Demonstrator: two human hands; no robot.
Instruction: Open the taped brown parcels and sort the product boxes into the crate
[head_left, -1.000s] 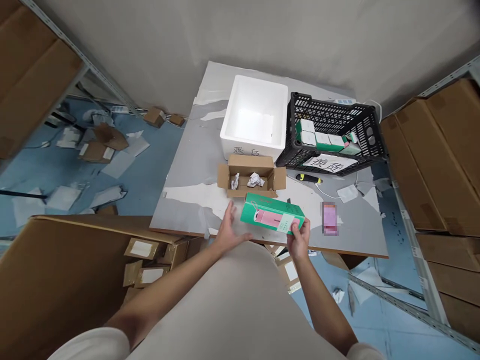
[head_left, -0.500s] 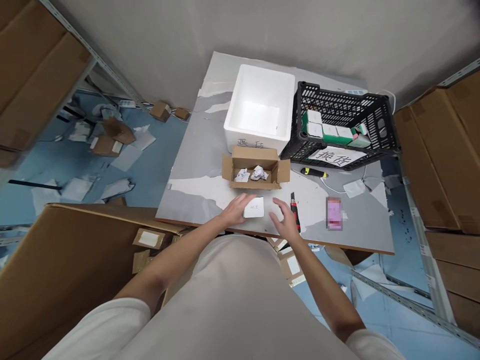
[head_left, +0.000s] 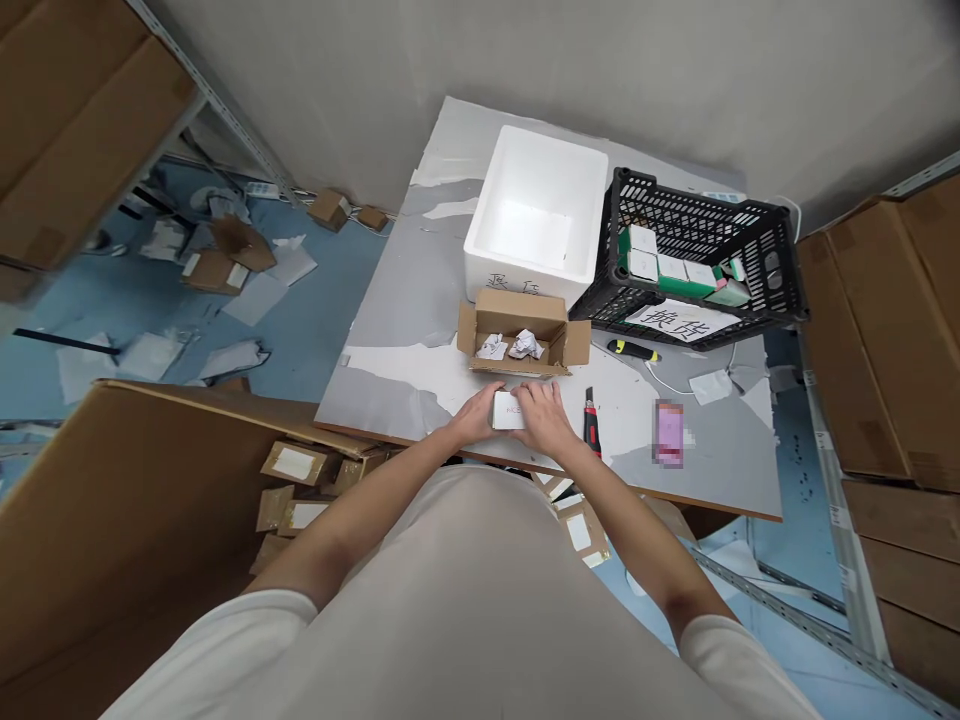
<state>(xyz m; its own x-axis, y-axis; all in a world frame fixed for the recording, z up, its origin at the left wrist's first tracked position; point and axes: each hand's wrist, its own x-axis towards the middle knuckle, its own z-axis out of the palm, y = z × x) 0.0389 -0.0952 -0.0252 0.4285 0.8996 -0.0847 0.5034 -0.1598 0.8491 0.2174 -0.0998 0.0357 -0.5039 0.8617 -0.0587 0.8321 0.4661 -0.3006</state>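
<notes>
A small white box with letters on its top is at the table's front edge, between my two hands. My left hand grips its left side. From the right, my right hand is closed over its far right part and covers that end. Just beyond stands an open brown carton with its end flaps spread, and crumpled white paper lies inside. A red and black utility knife rests on the table to the right of my right hand.
Behind the carton stands a white foam box. Right of it is a black plastic crate holding several green and white boxes. A yellow and black knife and a blurred pink item lie on the table. A large carton stands at the left.
My right hand has moved left and closed on the white box. My left hand now grips the box's left side. The view has shifted slightly.
</notes>
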